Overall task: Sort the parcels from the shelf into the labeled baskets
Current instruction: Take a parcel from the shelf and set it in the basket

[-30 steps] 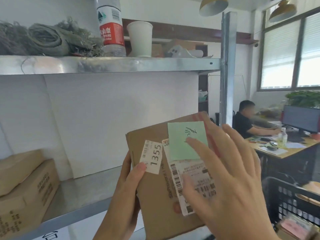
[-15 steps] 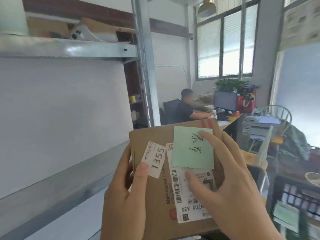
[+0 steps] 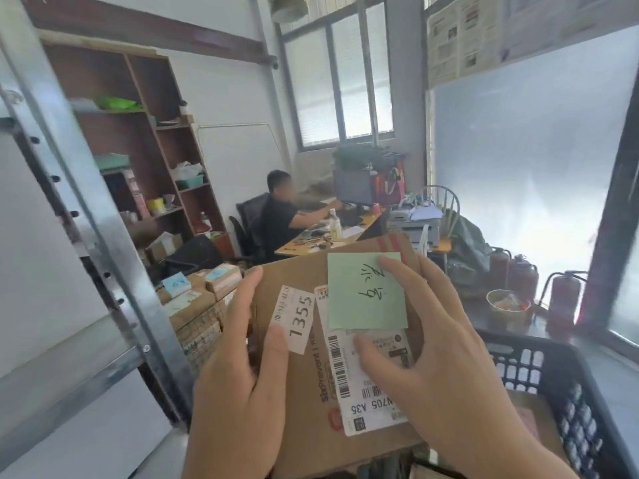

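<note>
I hold a flat brown cardboard parcel upright in front of me with both hands. It carries a white tag reading 1355, a white shipping label with barcodes and a green sticky note with handwriting. My left hand grips its left edge, thumb on the front by the tag. My right hand holds the right side, thumb on the shipping label and fingers over the note's corner. A black plastic basket stands low at the right, just behind the parcel.
The metal shelf post and shelf boards fill the left. Several labelled cardboard boxes are stacked beyond the post. A person sits at a desk in the middle distance. Fire extinguishers and a bowl stand by the right window.
My view has swung right, away from the shelf toward the room and the black basket. Both hands keep the same hold on the parcel, which has travelled with me.
</note>
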Demonstrator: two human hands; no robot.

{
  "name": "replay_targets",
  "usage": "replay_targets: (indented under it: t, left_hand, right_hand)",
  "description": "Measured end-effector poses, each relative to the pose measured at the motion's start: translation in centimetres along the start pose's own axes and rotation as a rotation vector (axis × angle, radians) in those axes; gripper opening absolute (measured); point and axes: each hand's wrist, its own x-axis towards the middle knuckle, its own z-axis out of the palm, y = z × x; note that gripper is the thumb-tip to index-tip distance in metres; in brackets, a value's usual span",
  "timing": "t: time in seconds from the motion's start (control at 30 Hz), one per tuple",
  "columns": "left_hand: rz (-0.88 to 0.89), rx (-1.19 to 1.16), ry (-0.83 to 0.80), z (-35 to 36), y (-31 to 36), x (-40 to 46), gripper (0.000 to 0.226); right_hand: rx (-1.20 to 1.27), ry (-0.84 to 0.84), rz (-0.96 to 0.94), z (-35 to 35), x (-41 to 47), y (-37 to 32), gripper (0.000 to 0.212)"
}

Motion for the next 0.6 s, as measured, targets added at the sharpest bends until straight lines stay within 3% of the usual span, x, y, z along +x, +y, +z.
replay_targets:
  t: [0.37,0.6]
  left_hand:
    - [-0.015,-0.084,-0.388,10.6,-2.3,3.9,0.049]
    - [-0.006,-0.198,-0.641,15.8,-6.1,5.3,0.047]
  right_hand:
    - [-0.122,0.052,0.262,-1.4,0.1,9.9,0.074]
    - [-0.290,0.139,0.421,-0.2,-1.4,12.3,0.070]
